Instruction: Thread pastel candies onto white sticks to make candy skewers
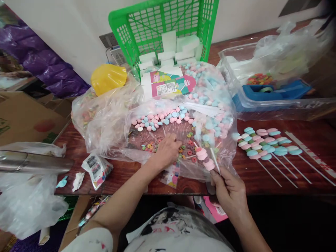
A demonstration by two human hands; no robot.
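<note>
My right hand (231,190) pinches a white stick (215,161) that carries pink candy discs (204,157) near its upper end. My left hand (168,148) reaches onto a clear plastic sheet (147,140), fingers curled down among small coloured ring candies (187,148); whether it holds one is hidden. Beyond it lies a spread of pink, blue and white candy discs (162,119). Several finished candy skewers (265,143) lie side by side on the wooden table (262,182) at the right.
A green plastic basket (162,28) with white foam blocks leans on the wall. A yellow bag (109,78), a printed pink box (170,85), a clear tub (275,101) with a blue tape dispenser, loose white sticks (207,109), a metal tube (34,162) and cardboard at left.
</note>
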